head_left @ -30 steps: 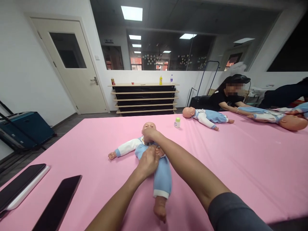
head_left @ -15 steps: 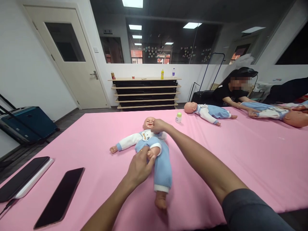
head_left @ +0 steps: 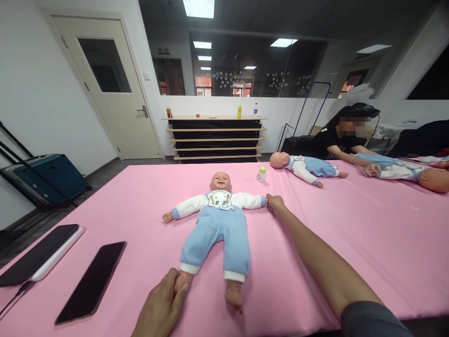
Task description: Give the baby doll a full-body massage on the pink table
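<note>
On its back lies a baby doll (head_left: 219, 220) in a blue and white outfit with an elephant on the chest, its head away from me. My left hand (head_left: 163, 299) is closed around the doll's foot on the left side, the leg stretched out. Out to the right, my right hand (head_left: 276, 205) grips the doll's hand, and that arm is extended sideways. The doll's other arm and other leg rest on the pink cloth. Beyond my right hand stands a small white bottle (head_left: 261, 175) with a green cap.
Pink cloth (head_left: 315, 262) covers the table. At the left lie a dark phone (head_left: 93, 281) and a second black device on a white slab (head_left: 42, 255) with a cable. Another doll (head_left: 305, 167) lies at the back right, near a seated person (head_left: 336, 140) handling a further doll (head_left: 396, 169).
The doll's bent leg has been straightened toward me by my left hand. My right hand has drawn the doll's arm from over its chest out to the right.
</note>
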The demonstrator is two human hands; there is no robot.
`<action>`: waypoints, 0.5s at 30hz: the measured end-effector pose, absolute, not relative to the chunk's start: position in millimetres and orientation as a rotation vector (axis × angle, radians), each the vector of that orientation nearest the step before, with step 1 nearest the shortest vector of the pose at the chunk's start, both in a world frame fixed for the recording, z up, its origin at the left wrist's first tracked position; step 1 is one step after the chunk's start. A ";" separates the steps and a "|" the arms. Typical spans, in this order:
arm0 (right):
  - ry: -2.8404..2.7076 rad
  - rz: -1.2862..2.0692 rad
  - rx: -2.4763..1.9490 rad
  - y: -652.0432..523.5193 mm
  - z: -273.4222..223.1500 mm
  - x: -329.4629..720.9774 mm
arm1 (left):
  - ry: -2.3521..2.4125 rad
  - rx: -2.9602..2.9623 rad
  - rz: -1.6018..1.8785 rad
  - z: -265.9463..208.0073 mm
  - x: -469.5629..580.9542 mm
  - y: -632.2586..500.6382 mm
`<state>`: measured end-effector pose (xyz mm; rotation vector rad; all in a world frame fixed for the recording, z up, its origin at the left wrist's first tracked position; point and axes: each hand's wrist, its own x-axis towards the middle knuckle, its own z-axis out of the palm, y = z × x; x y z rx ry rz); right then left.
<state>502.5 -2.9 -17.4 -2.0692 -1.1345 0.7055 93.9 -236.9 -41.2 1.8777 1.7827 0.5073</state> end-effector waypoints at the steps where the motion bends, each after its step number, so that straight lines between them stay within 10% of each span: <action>1: -1.107 0.712 -2.081 -1.3 -22.4 503.4 | 1.781 1.886 0.488 -43.6 93.9 -235.9; 15: -1.674 0.465 -2.095 63.1 45.2 444.2 | 1.539 2.102 0.750 36.9 127.2 -180.1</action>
